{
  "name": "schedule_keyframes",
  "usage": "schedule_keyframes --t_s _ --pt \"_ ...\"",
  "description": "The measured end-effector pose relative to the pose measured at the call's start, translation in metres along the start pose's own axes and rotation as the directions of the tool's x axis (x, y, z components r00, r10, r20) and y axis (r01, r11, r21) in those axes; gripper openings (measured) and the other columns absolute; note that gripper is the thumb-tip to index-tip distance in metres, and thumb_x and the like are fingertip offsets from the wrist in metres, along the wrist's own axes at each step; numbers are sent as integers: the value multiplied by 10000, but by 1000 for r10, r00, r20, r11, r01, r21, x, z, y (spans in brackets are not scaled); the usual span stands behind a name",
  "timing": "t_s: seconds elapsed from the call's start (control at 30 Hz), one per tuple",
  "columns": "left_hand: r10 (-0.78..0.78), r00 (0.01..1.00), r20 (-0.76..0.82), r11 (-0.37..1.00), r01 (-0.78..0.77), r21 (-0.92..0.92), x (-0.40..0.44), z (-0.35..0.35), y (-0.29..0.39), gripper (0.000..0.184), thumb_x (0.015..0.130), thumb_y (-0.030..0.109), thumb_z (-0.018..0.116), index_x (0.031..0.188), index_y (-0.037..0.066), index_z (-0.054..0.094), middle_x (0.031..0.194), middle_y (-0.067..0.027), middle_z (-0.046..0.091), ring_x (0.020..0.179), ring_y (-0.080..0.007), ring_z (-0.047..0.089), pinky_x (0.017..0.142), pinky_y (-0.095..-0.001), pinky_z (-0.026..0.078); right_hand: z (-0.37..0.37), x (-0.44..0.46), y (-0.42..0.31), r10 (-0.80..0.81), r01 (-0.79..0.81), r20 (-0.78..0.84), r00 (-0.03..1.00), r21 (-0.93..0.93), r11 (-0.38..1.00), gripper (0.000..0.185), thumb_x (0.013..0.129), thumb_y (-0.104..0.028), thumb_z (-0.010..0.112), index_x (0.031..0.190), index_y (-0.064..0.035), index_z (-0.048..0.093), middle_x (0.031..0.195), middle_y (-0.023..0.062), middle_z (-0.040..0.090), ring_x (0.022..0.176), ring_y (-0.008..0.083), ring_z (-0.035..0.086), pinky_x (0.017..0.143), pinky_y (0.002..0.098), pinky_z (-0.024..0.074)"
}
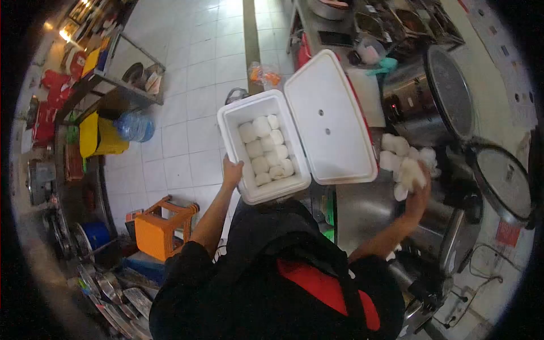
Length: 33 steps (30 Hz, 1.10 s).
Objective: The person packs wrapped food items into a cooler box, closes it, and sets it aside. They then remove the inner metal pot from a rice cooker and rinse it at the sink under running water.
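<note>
An open white cooler box (pixel 229 133) stands in front of me, with several round white pieces (pixel 260 146) lying in it. Its white lid (pixel 328 122) is swung open to the right. My left hand (pixel 233 171) is closed on the cooler's near left rim. On the right, my right hand (pixel 418 195) has its fingers curled round a white piece (pixel 410 171) at a pile of similar white pieces (pixel 395 146) on the metal counter (pixel 362 209). What these pieces are cannot be made out.
Right of the pile are a large steel cooker (pixel 413 96) and a round lid (pixel 504 178). On the left are an orange stool (pixel 156 235), a yellow bin (pixel 96 136) and a water bottle (pixel 136 126). A plastic bag (pixel 264 75) lies beyond the cooler.
</note>
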<state>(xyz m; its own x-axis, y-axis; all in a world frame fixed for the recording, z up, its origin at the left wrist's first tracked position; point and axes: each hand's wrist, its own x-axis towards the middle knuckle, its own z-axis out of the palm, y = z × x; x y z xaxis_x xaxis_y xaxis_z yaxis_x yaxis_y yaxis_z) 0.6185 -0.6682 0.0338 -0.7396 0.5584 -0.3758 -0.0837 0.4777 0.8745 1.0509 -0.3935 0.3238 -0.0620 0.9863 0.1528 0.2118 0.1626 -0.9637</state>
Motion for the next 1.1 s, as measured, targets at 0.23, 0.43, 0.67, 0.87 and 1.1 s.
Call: schedule_keyframes --t_s 0.23,0.43,0.67,0.87,1.1 --pt "51 998 -27 997 -49 62 -2 4 6 667 680 57 618 1277 -92 360 1161 -259 478 1080 -352 508 947 -410 415 247 -86 -10 117 -82 930 348 -95 992 535 742 -284 650 1178 9 551 1184 162 564 1096 263 538 952 365 403" --pt "127 991 -39 983 -121 140 1 5 14 701 670 59 616 1296 -81 334 1146 -268 432 1094 -405 429 987 -453 340 436 -177 248 -23 264 636 772 -287 921 540 692 -71 664 1198 -24 483 1180 183 512 1125 345 476 1004 409 354" --pt "125 992 11 989 -126 75 1 3 -3 753 709 126 621 1333 -97 263 1205 -279 382 1127 -411 384 1006 -465 313 461 -217 320 220 220 579 785 -593 775 669 727 -148 677 1293 37 372 1270 259 425 1187 416 394 1033 459 300" --pt "78 996 52 993 -82 81 0 -3 10 749 710 131 616 1340 -81 271 1166 -278 424 1094 -414 415 986 -460 328 489 -205 326 333 160 571 750 -646 747 695 738 -197 677 1305 47 358 1268 270 438 1169 425 416 1002 486 318" --pt "-81 997 18 982 77 170 -7 -2 15 806 799 145 653 1371 -119 149 1291 -293 376 1161 -359 425 1015 -373 336 472 -186 313 409 -145 599 688 -440 887 514 837 -193 572 1290 7 435 1268 241 484 1152 330 487 979 412 381"
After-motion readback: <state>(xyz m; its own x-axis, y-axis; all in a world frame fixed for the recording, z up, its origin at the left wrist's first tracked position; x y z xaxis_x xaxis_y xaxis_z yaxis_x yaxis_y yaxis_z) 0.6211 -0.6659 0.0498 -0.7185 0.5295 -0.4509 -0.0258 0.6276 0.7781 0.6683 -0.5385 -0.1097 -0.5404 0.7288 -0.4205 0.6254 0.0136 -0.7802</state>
